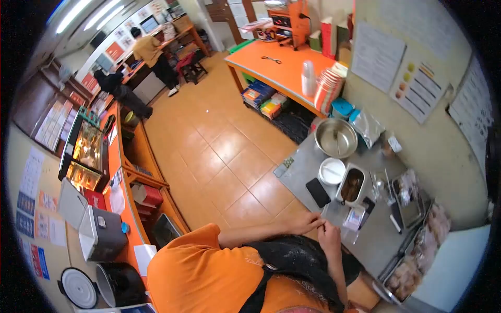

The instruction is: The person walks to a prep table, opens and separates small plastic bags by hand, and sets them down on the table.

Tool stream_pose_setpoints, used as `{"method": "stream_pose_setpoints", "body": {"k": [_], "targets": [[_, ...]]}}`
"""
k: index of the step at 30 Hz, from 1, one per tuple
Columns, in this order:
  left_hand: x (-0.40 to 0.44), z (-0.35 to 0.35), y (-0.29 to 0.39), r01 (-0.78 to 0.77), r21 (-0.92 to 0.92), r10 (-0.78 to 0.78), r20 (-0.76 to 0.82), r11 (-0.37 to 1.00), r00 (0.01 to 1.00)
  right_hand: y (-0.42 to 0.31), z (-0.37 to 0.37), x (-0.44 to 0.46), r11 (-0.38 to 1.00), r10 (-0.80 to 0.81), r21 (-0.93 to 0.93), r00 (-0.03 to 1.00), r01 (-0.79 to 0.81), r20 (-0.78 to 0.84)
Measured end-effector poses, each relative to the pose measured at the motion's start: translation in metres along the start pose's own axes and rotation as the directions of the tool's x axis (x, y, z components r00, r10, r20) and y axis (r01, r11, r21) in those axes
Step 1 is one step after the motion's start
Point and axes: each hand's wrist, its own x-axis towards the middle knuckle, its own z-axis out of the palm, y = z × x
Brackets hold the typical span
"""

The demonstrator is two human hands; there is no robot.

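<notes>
The person's left arm comes out of an orange sleeve (206, 237), its forearm stretched almost level across the front of a black apron (287, 255). The right forearm rises steeply from below, bent up at the wrist, so that the two hands meet in front of the body, near the close edge of the steel worktop (378, 232). The left hand (303, 223) has its fingers drawn together and pointing towards the right hand (330, 235), whose fingers are curled in; the fingertips touch. Whether anything small is pinched between them cannot be told.

Nearest to the hands on the worktop are a black smartphone (318, 193), lying flat just beyond the left hand, and a clear plastic packet (355, 217) just beside the right. Past these stand a rectangular steel pan (361, 180) with brown contents, a round white tub (332, 171) touching or nearly touching it, and a wide steel bowl (336, 138).
</notes>
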Motion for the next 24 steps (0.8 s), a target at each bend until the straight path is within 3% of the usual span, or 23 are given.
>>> {"method": "stream_pose_setpoints", "body": {"k": [3,5,6,7,9,11,13,14,16,18,19,22,24], "targets": [[-0.005,0.006,-0.017,0.014,-0.132,-0.014,-0.002,0.991,1.0,-0.014,-0.004,0.011,0.997,0.025,0.072,0.998,-0.029,0.065],[-0.007,-0.004,-0.012,0.003,-0.349,-0.029,-0.07,0.937,0.997,-0.014,-0.002,0.016,0.998,-0.004,0.065,0.998,0.0,0.064],[-0.011,-0.006,-0.008,0.141,-0.323,-0.156,-0.021,0.936,0.987,-0.009,0.001,0.016,0.996,0.007,0.088,0.997,-0.013,0.071],[-0.011,-0.01,-0.008,0.136,-0.316,-0.156,-0.039,0.939,0.987,-0.009,0.004,0.019,0.993,0.016,0.114,0.997,-0.025,0.078],[-0.017,-0.007,-0.01,-0.004,-0.039,0.0,-0.112,0.999,0.994,-0.012,0.008,0.019,0.992,0.015,0.127,0.995,-0.027,0.095],[-0.017,-0.006,-0.018,-0.009,-0.023,0.006,-0.11,1.0,0.994,-0.016,0.011,0.022,0.999,-0.048,0.014,0.99,0.047,0.135],[-0.014,0.003,-0.037,-0.059,-0.12,0.043,-0.138,0.991,0.99,-0.017,0.017,0.021,0.999,-0.041,0.012,0.987,0.039,0.157],[-0.015,0.003,-0.045,-0.06,-0.117,0.044,-0.14,0.991,0.989,-0.013,0.025,0.018,0.997,-0.074,0.027,0.995,0.073,0.064],[-0.015,-0.002,-0.05,0.03,0.285,0.046,-0.258,0.958,0.965,-0.012,0.028,0.022,0.993,-0.11,0.036,0.993,0.111,-0.035],[-0.016,-0.014,-0.046,0.065,0.326,0.049,-0.329,0.943,0.943,-0.015,0.024,0.028,0.988,-0.145,-0.082,0.977,0.133,-0.156],[-0.018,-0.02,-0.039,0.105,0.362,0.05,-0.395,0.926,0.917,-0.018,0.026,0.029,0.988,-0.141,-0.083,0.977,0.129,-0.158],[-0.015,-0.035,-0.023,0.112,0.288,0.017,-0.412,0.951,0.911,-0.03,0.031,0.038,0.985,-0.158,-0.101,0.969,0.14,-0.192],[-0.009,-0.025,-0.028,0.083,0.27,0.03,-0.388,0.959,0.921,-0.044,0.032,0.039,0.977,-0.209,-0.018,0.934,0.213,-0.288]]}}
